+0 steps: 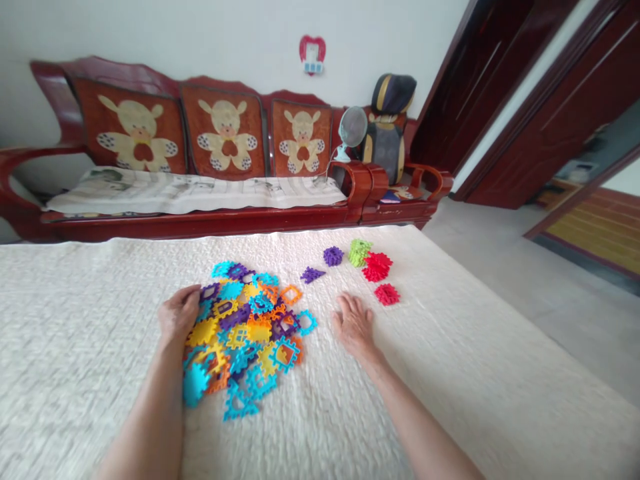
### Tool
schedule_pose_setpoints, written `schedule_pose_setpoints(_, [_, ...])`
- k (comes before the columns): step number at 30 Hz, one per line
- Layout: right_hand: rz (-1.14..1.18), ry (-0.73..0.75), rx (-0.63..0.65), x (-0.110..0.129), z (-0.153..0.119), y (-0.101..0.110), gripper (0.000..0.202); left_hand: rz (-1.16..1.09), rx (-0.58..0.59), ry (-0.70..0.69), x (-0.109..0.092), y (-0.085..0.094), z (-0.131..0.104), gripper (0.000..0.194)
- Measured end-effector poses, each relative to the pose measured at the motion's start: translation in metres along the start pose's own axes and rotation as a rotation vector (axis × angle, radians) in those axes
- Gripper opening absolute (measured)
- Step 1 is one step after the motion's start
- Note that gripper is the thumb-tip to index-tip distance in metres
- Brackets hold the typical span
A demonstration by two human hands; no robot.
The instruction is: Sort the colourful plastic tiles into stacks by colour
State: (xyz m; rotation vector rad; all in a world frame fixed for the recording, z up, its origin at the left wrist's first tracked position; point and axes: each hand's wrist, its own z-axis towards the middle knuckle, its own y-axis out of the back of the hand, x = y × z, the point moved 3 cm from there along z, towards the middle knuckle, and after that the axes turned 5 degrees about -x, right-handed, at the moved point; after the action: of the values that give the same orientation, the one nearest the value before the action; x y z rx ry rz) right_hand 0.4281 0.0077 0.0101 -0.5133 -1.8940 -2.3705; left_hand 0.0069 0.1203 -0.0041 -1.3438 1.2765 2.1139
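A mixed pile of plastic interlocking building tiles (pixel 245 333) in blue, yellow, orange and purple lies on the pale quilted cloth (pixel 320 427). At the pile's left side, my left hand (pixel 179 312) is closed, its fingertips at the edge of a purple tile (pixel 210 292). My right hand (pixel 354 324) rests open on the cloth to the right of the pile, fingers somewhat spread and palm down. Beyond it are a purple triangular stack (pixel 313 275), another purple stack (pixel 333 255), a green stack (pixel 359 252) and two red stacks, one farther (pixel 377 267) and one nearer (pixel 387 294).
Behind the table's far edge stands a dark red wooden sofa (pixel 260 219) with bear cushions (pixel 227 137). A small fan (pixel 353 127) is by its right armrest, near a chair with a massage cushion (pixel 384 150). Tiled floor (pixel 480 247) lies on the right.
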Motion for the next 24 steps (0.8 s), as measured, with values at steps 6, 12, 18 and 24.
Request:
schedule_pose_setpoints(6, [-0.061, 0.012, -0.021, -0.011, -0.008, 0.008, 0.047, 0.000, 0.016, -0.092, 0.002, -0.002, 0.001, 0.044])
schedule_pose_setpoints(12, [-0.073, 0.022, -0.061, -0.009, -0.009, 0.007, 0.046, 0.060, 0.062, -0.140, -0.005, 0.000, -0.002, 0.041])
schedule_pose_setpoints(18, [-0.078, 0.053, -0.097, -0.009, -0.007, 0.006, 0.046, 0.146, 0.142, -0.235, -0.009, 0.015, -0.011, 0.038])
schedule_pose_setpoints(24, [-0.111, 0.046, -0.091, -0.010, -0.007, 0.005, 0.046, 0.313, 0.093, -0.295, 0.000, 0.046, -0.024, 0.038])
